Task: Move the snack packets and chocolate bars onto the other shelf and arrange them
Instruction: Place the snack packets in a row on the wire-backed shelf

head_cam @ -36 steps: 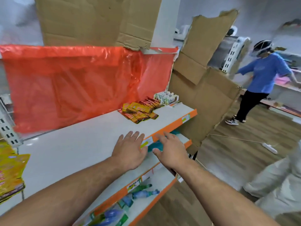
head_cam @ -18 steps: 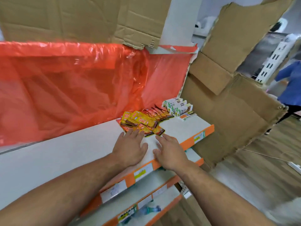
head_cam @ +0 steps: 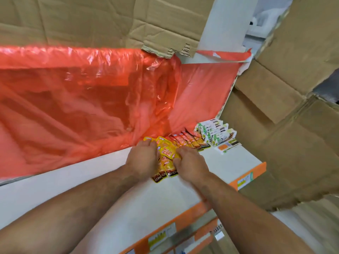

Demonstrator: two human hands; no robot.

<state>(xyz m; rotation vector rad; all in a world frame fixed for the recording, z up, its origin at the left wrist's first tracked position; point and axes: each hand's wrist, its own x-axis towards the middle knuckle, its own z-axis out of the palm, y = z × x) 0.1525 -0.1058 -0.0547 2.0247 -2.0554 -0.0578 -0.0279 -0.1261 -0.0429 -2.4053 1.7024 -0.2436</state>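
Observation:
A heap of yellow snack packets lies on the white shelf against the red plastic sheet. My left hand rests on the left side of the heap, fingers curled over the packets. My right hand grips the heap's right side with curled fingers. Just right of the heap stands a row of red packets, then white-and-green chocolate bars near the shelf's right end. Part of the yellow heap is hidden under both hands.
Red plastic sheet covers the back of the shelf. Cardboard panels stand to the right and above. The shelf's orange front edge carries price labels. Lower shelves show below.
Both hands have moved forward from the shelf's front edge to the yellow packets and closed on the heap from both sides. The view has come closer to the shelf.

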